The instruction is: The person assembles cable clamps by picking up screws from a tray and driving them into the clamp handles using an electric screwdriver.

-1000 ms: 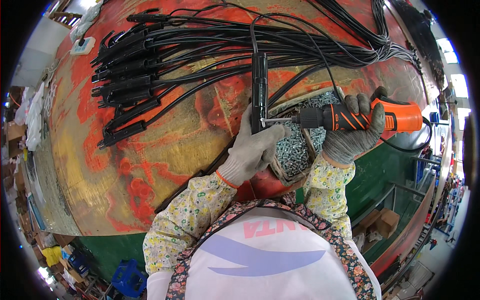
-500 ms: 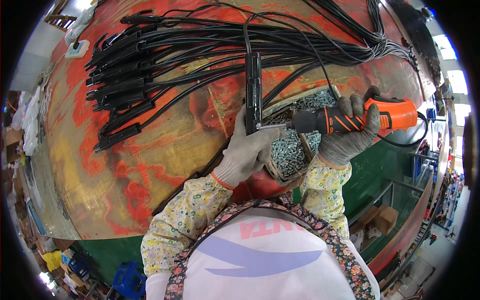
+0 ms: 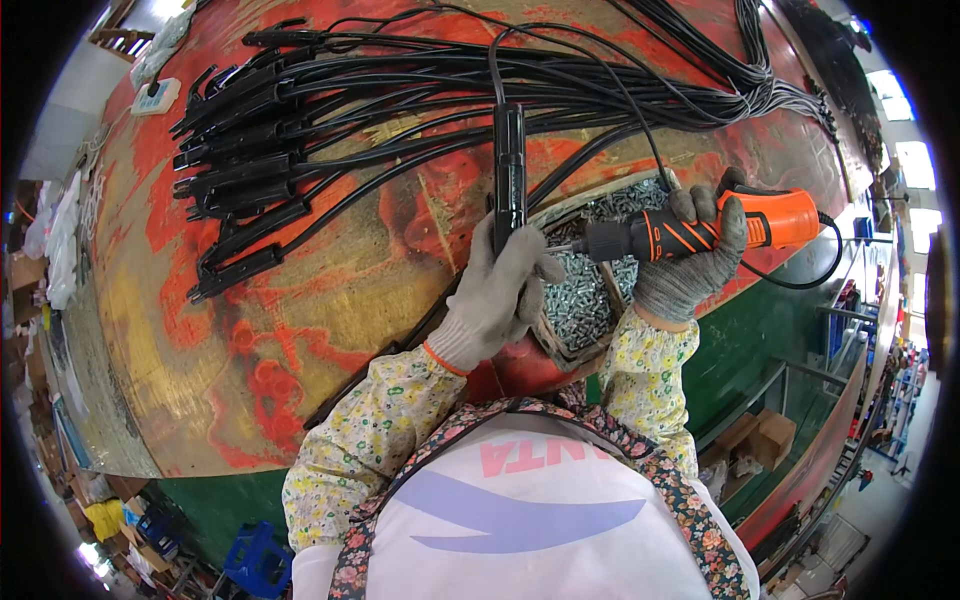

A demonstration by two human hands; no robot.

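Head view, looking down: we have the left hand [image 3: 500, 285] in a grey knit glove, its grip wrapped around the lower end of a glossy black plastic tube-shaped handle [image 3: 510, 165], which stands lengthwise away from us over the red-and-tan worn tabletop [image 3: 350, 300], a black cable [image 3: 495, 65] at its far end. The right hand [image 3: 692, 262], gloved alike, has its grip closed around an orange-and-black corded power screwdriver [image 3: 785, 220], lying crosswise, nose toward the handle. The bit's tip is hidden by the left fingers; we cannot tell whether it meets a screw. Beneath the screwdriver's nose sits a worn shallow tray filled with small silvery screws [image 3: 580, 312]. Our judgement: hold the handle firmly against twist, keep the bit square to its side, press steadily, ease off once the screw seats, and keep loose glove fabric away from the spinning bit.
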